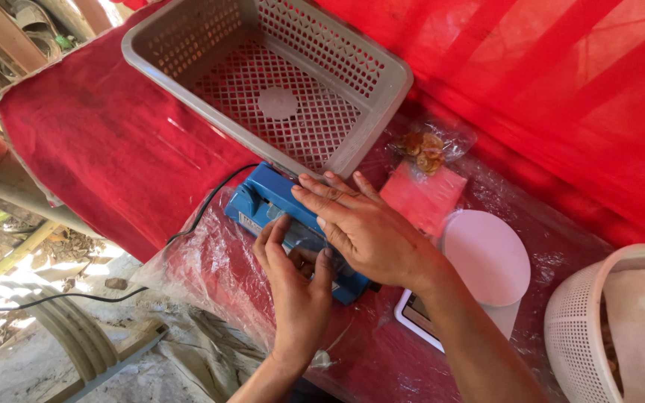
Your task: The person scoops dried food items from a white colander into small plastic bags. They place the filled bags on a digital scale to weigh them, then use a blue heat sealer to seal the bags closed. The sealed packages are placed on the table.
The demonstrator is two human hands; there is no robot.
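Pressing down on a blue heat sealer point(278, 216) at the near edge of a red-draped worktop point(106, 142): right hand point(363, 227) flat on the arm, fingers spread, clasping nothing; left hand point(296, 280) just beneath, fingertips pinching what looks like a clear plastic bag point(304, 239) into the jaw. Best done, by judgement, with even pressure along the bar and film held taut, free of creases. Behind, touching the sealer: rigid grey lattice basket point(382, 82). Beside: crinkled bag of brown snacks point(425, 149), pink sheet point(423, 198), smooth white disc point(487, 254), white mesh bowl point(572, 328). Glossy wrinkled film over cloth.
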